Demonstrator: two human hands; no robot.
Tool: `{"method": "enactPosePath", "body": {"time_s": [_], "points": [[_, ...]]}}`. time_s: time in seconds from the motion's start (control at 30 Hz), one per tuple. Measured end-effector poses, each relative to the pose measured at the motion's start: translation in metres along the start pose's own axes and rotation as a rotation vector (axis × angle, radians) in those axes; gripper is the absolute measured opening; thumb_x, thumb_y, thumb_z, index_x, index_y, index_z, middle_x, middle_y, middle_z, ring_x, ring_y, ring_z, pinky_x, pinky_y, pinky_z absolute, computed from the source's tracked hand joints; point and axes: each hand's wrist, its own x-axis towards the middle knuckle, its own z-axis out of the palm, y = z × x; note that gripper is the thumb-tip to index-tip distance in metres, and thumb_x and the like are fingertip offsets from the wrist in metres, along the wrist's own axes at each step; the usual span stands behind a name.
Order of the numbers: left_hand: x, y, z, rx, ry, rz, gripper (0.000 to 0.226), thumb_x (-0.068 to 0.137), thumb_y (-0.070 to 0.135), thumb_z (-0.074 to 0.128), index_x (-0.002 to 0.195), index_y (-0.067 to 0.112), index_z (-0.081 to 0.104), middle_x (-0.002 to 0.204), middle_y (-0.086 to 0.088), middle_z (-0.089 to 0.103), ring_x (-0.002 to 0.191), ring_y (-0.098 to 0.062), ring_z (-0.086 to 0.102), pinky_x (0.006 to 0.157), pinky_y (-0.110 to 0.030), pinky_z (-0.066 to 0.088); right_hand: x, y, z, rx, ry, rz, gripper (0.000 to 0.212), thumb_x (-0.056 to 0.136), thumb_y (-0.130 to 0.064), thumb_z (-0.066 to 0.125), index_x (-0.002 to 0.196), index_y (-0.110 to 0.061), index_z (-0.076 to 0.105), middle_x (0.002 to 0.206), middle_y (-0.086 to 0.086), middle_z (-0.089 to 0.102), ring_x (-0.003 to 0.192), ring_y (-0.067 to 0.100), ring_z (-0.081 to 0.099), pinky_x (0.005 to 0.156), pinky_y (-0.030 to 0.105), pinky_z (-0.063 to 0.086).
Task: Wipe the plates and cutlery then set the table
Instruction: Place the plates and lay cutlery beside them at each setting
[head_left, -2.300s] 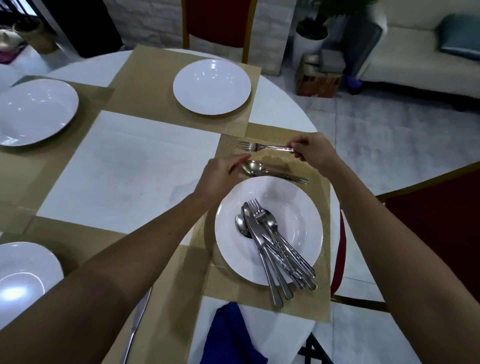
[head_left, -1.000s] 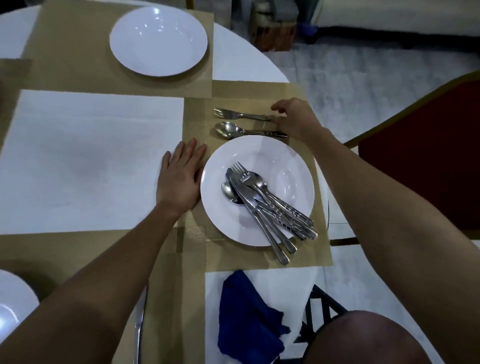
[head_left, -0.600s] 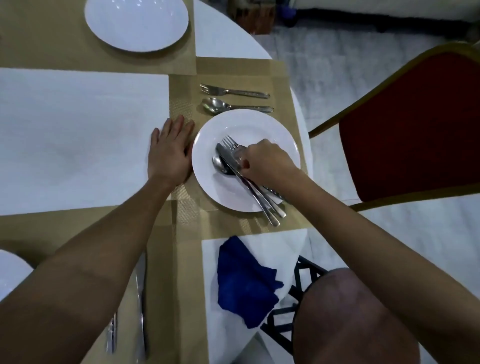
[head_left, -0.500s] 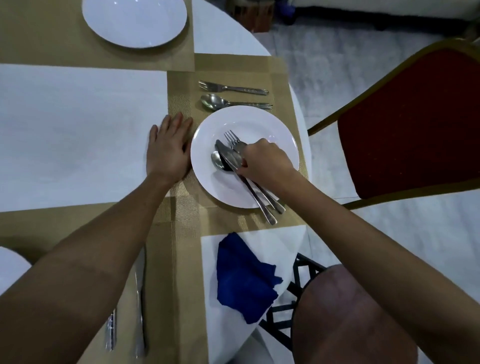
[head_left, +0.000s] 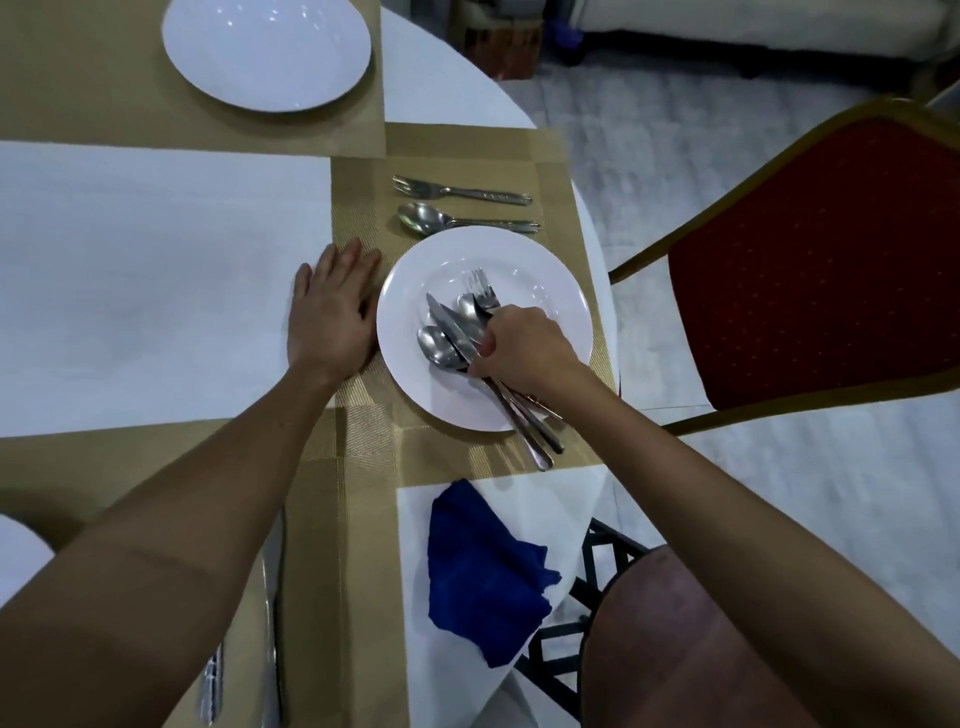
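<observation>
Gripped in the right hand (head_left: 519, 353), whose fingers are curled round its middle, a bundle of stainless-steel cutlery (head_left: 457, 327) is held over a round white ceramic plate (head_left: 545, 291). Within the bundle a knife blade, two spoon bowls and a set of fork tines can be made out, fanned toward the plate's centre, while the handles are projected past the near rim over a gold woven placemat (head_left: 467, 150). Whether the bundle is lifted clear of the plate cannot be told.

The left hand (head_left: 332, 317) is laid flat, palm down, with fingers straight and close together, and nothing is held by it. It is rested on the round white bench (head_left: 156, 260) at the placemat's left edge, just beside the plate's rim.

Beyond the plate, on the same placemat, a single steel fork (head_left: 457, 191) and a single steel spoon (head_left: 457, 222) are laid side by side and parallel, heads to the left. The spoon is placed just beside the plate's far rim.

A crumpled dark-blue cloth (head_left: 483, 561) is spread on the bench near its edge, on the near side of the placemat. A second round white plate (head_left: 267, 52) is set on a second gold mat (head_left: 78, 78) at the far side. To the right of the bench a red upholstered chair with a gold frame (head_left: 810, 260) is seen.
</observation>
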Motion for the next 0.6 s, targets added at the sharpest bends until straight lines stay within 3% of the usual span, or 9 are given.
{"method": "enactPosePath", "body": {"time_s": [0.13, 0.2, 0.37, 0.47, 0.6], "points": [[-0.001, 0.001, -0.001, -0.011, -0.003, -0.010, 0.049, 0.100, 0.037, 0.037, 0.147, 0.024, 0.033, 0.156, 0.000, 0.026, 0.146, -0.021, 0.015, 0.119, -0.043, 0.008, -0.002, 0.000, -0.019, 0.078, -0.120, -0.084, 0.018, 0.084, -0.022, 0.071, 0.090, -0.005, 0.068, 0.094, 0.010, 0.067, 0.081, 0.020, 0.060, 0.068, 0.028, 0.048], [-0.002, 0.002, -0.002, -0.019, 0.002, -0.021, 0.048, 0.100, 0.035, 0.037, 0.147, 0.024, 0.033, 0.156, 0.000, 0.027, 0.146, -0.020, 0.016, 0.118, -0.042, 0.008, 0.002, -0.004, -0.042, 0.162, -0.143, -0.141, 0.012, 0.087, -0.017, 0.068, 0.087, -0.005, 0.065, 0.089, 0.012, 0.067, 0.079, 0.022, 0.064, 0.075, 0.035, 0.055], [-0.002, 0.004, -0.004, -0.033, 0.011, -0.046, 0.046, 0.101, 0.035, 0.036, 0.145, 0.024, 0.037, 0.155, 0.003, 0.029, 0.145, -0.019, 0.018, 0.118, -0.041, 0.012, 0.054, -0.019, -0.112, 0.298, 0.030, -0.281, 0.008, 0.087, -0.009, 0.067, 0.081, -0.012, 0.062, 0.076, 0.012, 0.067, 0.065, 0.020, 0.066, 0.072, 0.041, 0.058], [-0.004, 0.003, -0.003, -0.033, 0.026, -0.064, 0.045, 0.101, 0.036, 0.032, 0.144, 0.025, 0.039, 0.153, 0.003, 0.034, 0.144, -0.019, 0.023, 0.117, -0.040, 0.015, 0.108, -0.025, -0.131, 0.273, 0.129, -0.343, 0.005, 0.085, -0.009, 0.069, 0.090, -0.010, 0.068, 0.083, 0.018, 0.068, 0.062, 0.017, 0.060, 0.061, 0.033, 0.055], [-0.007, 0.004, -0.001, -0.025, 0.032, -0.058, 0.048, 0.098, 0.037, 0.027, 0.142, 0.026, 0.042, 0.151, 0.005, 0.037, 0.143, -0.018, 0.026, 0.116, -0.037, 0.015, 0.175, -0.019, -0.122, 0.210, 0.092, -0.357, 0.010, 0.083, -0.012, 0.072, 0.092, -0.012, 0.070, 0.082, 0.011, 0.068, 0.060, 0.010, 0.056, 0.053, 0.017, 0.045]]}}
